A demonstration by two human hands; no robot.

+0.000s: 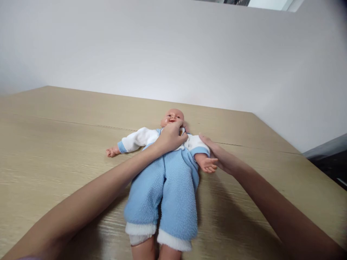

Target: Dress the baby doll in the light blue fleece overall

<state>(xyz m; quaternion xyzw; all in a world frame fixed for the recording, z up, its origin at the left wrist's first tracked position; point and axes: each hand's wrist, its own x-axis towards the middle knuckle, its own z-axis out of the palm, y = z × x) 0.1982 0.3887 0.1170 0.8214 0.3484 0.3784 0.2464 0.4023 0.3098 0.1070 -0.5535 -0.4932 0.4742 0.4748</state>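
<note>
A baby doll (179, 187) in a fuzzy light-blue outfit with white sleeves and white leg cuffs lies on its back, head away from me. My left hand (172, 137) reaches across its chest, thumb and fingers closed on the clothing at the collar (182, 132), just below the chin. The exact grip is partly hidden by the back of that hand. On the right, my right hand (219, 153) wraps around the doll's bent arm from outside, thumb on the white sleeve (195, 141). The doll's other arm (135, 140) stretches out to the left.
A light wood-grain table (67, 151) with a thin seam across it carries the doll. Behind its far edge rises a plain pale wall (151, 47). Something dark (330, 162) shows past the table's right edge.
</note>
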